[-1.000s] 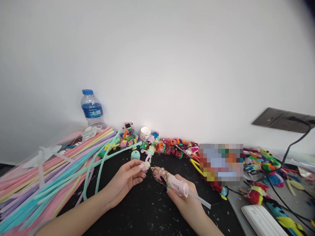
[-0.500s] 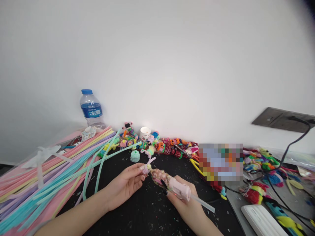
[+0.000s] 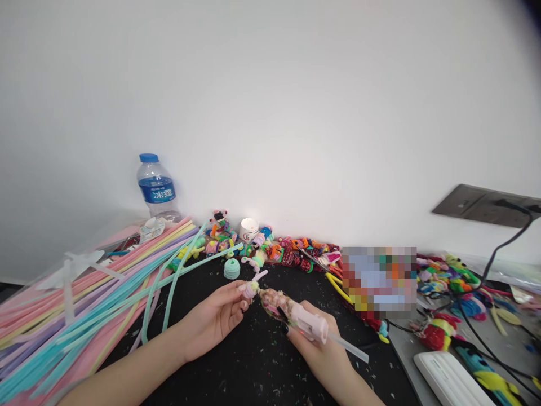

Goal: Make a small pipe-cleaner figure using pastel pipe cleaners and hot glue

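Left hand (image 3: 213,316): its fingers pinch a small lilac fuzzy piece (image 3: 250,290) with a pale yellow end, held above the black mat (image 3: 262,366), about midway between the left and right edges of the tabletop (image 3: 403,361)
Right hand (image 3: 323,344): its fingers wrap around a pale pink glue gun (image 3: 306,321), nozzle pointing to the lilac piece; whether tip and piece touch is too small to tell
Glue stick (image 3: 350,349): pokes out of the gun's rear, towards the tabletop's near right corner
Mint coil (image 3: 231,269): on the mat, just beyond the left hand
Fuzzy stems (image 3: 97,307): a pastel bundle along the tabletop's left edge
Paper cup (image 3: 249,228): at the far edge, among colourful fuzzy figures (image 3: 291,254)
Water bottle (image 3: 157,189): near the far left corner, blue-capped
White device (image 3: 448,375): near the near right corner
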Demonstrator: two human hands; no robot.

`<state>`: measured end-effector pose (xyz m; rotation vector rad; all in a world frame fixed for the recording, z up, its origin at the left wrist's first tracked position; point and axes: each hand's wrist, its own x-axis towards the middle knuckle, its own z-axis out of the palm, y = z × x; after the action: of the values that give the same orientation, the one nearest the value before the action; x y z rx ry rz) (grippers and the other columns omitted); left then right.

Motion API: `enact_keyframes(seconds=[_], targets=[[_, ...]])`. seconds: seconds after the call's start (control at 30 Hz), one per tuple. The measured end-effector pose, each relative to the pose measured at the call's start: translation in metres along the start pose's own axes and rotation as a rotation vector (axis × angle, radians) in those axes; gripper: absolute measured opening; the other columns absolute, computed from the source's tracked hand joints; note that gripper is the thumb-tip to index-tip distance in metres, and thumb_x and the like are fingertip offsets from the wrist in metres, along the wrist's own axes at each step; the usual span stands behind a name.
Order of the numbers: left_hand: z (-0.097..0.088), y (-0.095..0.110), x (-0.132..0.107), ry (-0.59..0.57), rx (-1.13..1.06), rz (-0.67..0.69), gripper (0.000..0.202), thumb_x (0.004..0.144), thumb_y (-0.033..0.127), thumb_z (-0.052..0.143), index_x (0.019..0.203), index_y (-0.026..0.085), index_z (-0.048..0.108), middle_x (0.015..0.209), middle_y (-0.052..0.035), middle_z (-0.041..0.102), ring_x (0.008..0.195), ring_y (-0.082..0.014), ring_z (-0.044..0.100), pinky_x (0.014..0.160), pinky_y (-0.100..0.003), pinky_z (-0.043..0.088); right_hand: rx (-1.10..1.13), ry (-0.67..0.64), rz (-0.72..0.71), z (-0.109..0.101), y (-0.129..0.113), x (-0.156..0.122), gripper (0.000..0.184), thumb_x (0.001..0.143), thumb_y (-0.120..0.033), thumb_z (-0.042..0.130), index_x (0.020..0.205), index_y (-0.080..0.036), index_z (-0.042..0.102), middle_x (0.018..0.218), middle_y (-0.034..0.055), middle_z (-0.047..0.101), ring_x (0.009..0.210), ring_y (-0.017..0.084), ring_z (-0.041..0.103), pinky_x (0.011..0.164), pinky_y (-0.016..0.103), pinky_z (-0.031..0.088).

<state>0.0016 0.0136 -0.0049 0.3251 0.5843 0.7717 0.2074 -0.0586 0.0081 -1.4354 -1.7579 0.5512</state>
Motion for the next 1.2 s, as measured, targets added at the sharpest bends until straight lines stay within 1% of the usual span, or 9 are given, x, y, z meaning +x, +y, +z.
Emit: enact_keyframes(seconds=[0.33, 0.5, 0.57, 0.73, 0.9, 0.97, 1.07, 1.13, 1.2], targets=[[0.000, 0.001, 0.000, -0.044, 0.006, -0.022, 0.007, 0.077, 0.008, 0.062, 0.084, 0.011, 0.063, 0.068, -0.0016, 0.062, 0.055, -0.0060, 0.061, 0.055, -0.014, 0.055, 0.003, 0.002, 0.009, 0.001, 0.003, 0.000, 0.023, 0.075, -0.023, 0.055, 0.059, -0.021, 0.039, 0.054, -0.0057, 0.041, 0.049, 0.010, 0.042, 0.046, 0.020, 0.031], [0.000, 0.001, 0.001, 0.005, 0.090, 0.038, 0.010, 0.077, 0.011, 0.064, 0.086, 0.014, 0.062, 0.069, -0.0007, 0.061, 0.057, -0.0062, 0.060, 0.056, -0.015, 0.054, -0.056, 0.017, 0.083, -0.001, 0.007, 0.000, 0.009, 0.077, -0.020, 0.053, 0.068, -0.020, 0.050, 0.060, -0.0033, 0.053, 0.054, 0.013, 0.051, 0.049, 0.021, 0.037], [0.002, 0.001, 0.000, 0.002, 0.189, 0.110, 0.008, 0.077, 0.014, 0.064, 0.085, 0.015, 0.061, 0.070, 0.0002, 0.061, 0.059, -0.0060, 0.059, 0.057, -0.015, 0.052, -0.151, 0.024, 0.108, -0.003, 0.009, 0.001, 0.004, 0.079, -0.020, 0.051, 0.079, -0.020, 0.055, 0.070, -0.0010, 0.059, 0.062, 0.015, 0.056, 0.056, 0.023, 0.041], [0.007, -0.001, -0.005, -0.016, 0.594, 0.295, 0.013, 0.079, 0.026, 0.063, 0.084, 0.015, 0.060, 0.070, 0.0002, 0.061, 0.063, -0.0091, 0.059, 0.060, -0.018, 0.049, -0.445, 0.021, 0.050, -0.006, 0.013, 0.001, 0.030, 0.080, -0.018, 0.047, 0.110, -0.017, 0.050, 0.100, 0.0089, 0.060, 0.090, 0.025, 0.057, 0.074, 0.035, 0.044], [0.007, -0.007, -0.008, -0.070, 0.960, 0.402, 0.017, 0.080, 0.031, 0.061, 0.085, 0.014, 0.059, 0.065, -0.0014, 0.064, 0.063, -0.0140, 0.061, 0.061, -0.024, 0.048, -0.670, -0.027, 0.035, -0.004, 0.008, -0.002, 0.047, 0.069, -0.012, 0.051, 0.116, -0.013, 0.051, 0.104, 0.0135, 0.057, 0.094, 0.033, 0.050, 0.076, 0.046, 0.041], [0.008, -0.009, -0.010, -0.103, 1.046, 0.419, 0.017, 0.081, 0.031, 0.058, 0.086, 0.015, 0.058, 0.067, -0.0019, 0.063, 0.065, -0.0152, 0.062, 0.064, -0.026, 0.049, -0.640, -0.016, 0.000, -0.005, 0.004, -0.003, 0.050, 0.067, -0.012, 0.053, 0.118, -0.015, 0.050, 0.113, 0.0133, 0.053, 0.103, 0.034, 0.045, 0.083, 0.050, 0.037], [0.011, -0.010, -0.014, -0.181, 1.213, 0.476, 0.014, 0.083, 0.028, 0.055, 0.086, 0.015, 0.060, 0.077, -0.0035, 0.060, 0.068, -0.0152, 0.062, 0.064, -0.026, 0.050, -0.495, -0.010, -0.113, -0.008, 0.000, -0.004, 0.051, 0.074, -0.014, 0.053, 0.124, -0.018, 0.043, 0.124, 0.0114, 0.046, 0.114, 0.032, 0.037, 0.093, 0.049, 0.031], [0.012, -0.011, -0.018, -0.267, 1.362, 0.540, 0.013, 0.083, 0.023, 0.053, 0.087, 0.015, 0.062, 0.082, -0.0045, 0.058, 0.069, -0.0142, 0.061, 0.065, -0.024, 0.049, -0.380, -0.044, -0.184, -0.009, -0.003, -0.005, 0.049, 0.080, -0.014, 0.050, 0.128, -0.019, 0.038, 0.124, 0.0102, 0.046, 0.113, 0.029, 0.037, 0.093, 0.046, 0.032], [0.011, -0.011, -0.020, -0.359, 1.492, 0.595, 0.014, 0.084, 0.019, 0.050, 0.090, 0.016, 0.062, 0.084, -0.0050, 0.057, 0.072, -0.0133, 0.059, 0.067, -0.023, 0.048, -0.291, -0.084, -0.211, -0.007, -0.004, -0.005, 0.039, 0.084, -0.013, 0.046, 0.122, -0.021, 0.042, 0.114, 0.0086, 0.052, 0.105, 0.026, 0.043, 0.086, 0.041, 0.037]])
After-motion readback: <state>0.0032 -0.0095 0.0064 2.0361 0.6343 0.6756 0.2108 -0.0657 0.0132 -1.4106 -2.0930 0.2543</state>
